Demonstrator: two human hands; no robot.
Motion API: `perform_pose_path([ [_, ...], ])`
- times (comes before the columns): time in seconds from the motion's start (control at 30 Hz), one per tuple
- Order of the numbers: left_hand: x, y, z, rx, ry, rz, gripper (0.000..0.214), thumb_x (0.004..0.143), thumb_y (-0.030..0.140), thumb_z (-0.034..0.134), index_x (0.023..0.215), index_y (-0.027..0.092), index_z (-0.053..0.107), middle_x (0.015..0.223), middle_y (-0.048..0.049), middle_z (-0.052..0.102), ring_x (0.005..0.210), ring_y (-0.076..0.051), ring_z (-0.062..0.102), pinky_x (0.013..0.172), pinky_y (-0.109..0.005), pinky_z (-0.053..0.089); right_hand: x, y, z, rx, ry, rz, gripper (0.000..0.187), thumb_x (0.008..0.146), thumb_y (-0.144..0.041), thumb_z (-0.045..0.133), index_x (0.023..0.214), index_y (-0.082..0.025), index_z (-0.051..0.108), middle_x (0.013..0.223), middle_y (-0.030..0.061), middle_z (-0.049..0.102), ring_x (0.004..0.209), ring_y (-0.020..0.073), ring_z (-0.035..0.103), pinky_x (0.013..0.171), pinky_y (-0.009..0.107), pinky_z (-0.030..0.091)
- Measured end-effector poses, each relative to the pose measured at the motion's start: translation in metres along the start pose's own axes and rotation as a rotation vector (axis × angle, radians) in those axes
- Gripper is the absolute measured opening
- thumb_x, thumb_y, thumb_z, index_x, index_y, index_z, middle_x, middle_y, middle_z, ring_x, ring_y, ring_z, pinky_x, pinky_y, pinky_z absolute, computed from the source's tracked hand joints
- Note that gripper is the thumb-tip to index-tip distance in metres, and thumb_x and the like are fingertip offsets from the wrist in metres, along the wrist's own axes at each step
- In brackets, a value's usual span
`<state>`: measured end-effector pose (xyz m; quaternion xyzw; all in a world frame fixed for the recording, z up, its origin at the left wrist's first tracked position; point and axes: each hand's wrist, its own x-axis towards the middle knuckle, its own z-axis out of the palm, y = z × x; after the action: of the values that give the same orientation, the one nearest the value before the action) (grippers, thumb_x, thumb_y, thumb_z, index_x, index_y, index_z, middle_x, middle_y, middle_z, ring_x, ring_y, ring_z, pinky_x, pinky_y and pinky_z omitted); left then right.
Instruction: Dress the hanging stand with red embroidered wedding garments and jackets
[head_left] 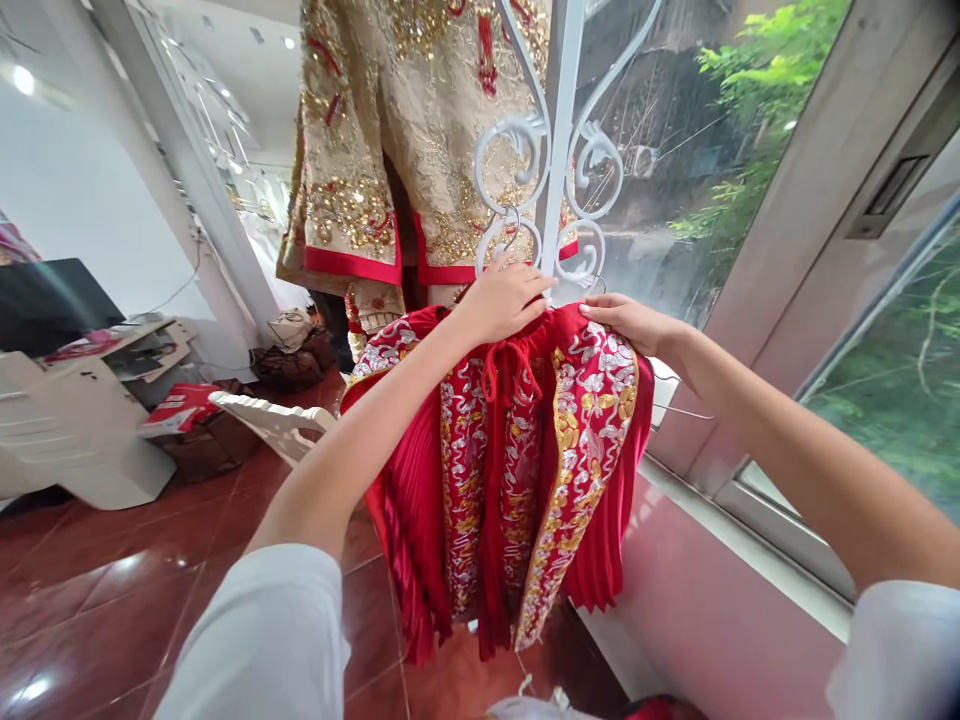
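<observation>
A red pleated skirt (pixel 466 480) with silver and gold embroidered panels hangs in front of me, its red drawstring (pixel 513 368) tied in a bow at the waist. Over the left part of its waistband lies my left hand (pixel 504 298), with fingers stretched out beside a metal hanger hook (pixel 513 228). My right hand (pixel 626 318) pinches the waistband's right part between thumb and fingers. Behind the skirt's top stands a white scrollwork metal rack (pixel 559 130). The hanger's body is hidden by the cloth and my hands.
A cream, gold-sequinned garment with red hems (pixel 442 150) hangs behind the rack. To the right are a window frame (pixel 780 220) and sill. A white carved chair back (pixel 277 425) stands left, near a white desk (pixel 82 420) with a dark monitor (pixel 56 305). Reddish tiles (pixel 187 590) cover the floor.
</observation>
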<state>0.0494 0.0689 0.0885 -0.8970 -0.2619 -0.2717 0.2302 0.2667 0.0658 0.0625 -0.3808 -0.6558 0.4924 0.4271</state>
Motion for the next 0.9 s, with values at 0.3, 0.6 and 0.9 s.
perform_pose_path([
  [0.3,0.012,-0.002,0.023,0.047,0.118,-0.082,0.037,0.085,0.043,0.044,0.069,0.015,0.063,0.068,-0.0031,0.058,0.071,-0.017,0.05,0.084,-0.04,0.031,-0.049,0.027,-0.016,-0.395,0.178,-0.318,0.039,0.083,-0.047,0.054,0.11,-0.02,0.058,0.106,0.0076,0.064,0.093,0.0189,0.061,0.079,0.034,0.051],
  [0.6,0.012,0.003,0.021,0.038,0.162,-0.111,0.038,0.085,0.041,0.043,0.065,0.016,0.063,0.063,-0.0012,0.057,0.063,-0.015,0.047,0.082,-0.039,0.033,-0.09,0.071,0.034,-1.025,1.03,-0.571,0.033,0.081,-0.049,0.055,0.086,-0.016,0.058,0.093,0.012,0.059,0.09,0.0247,0.053,0.072,0.037,0.045],
  [0.9,0.013,0.002,0.027,0.062,0.194,-0.114,0.035,0.084,0.039,0.044,0.067,0.017,0.065,0.065,-0.0027,0.059,0.064,-0.016,0.048,0.084,-0.041,0.035,-0.098,0.076,0.05,-1.416,0.965,-0.187,0.034,0.095,-0.029,0.027,0.076,-0.016,0.052,0.08,0.0104,0.055,0.07,0.0198,0.048,0.053,0.029,0.027],
])
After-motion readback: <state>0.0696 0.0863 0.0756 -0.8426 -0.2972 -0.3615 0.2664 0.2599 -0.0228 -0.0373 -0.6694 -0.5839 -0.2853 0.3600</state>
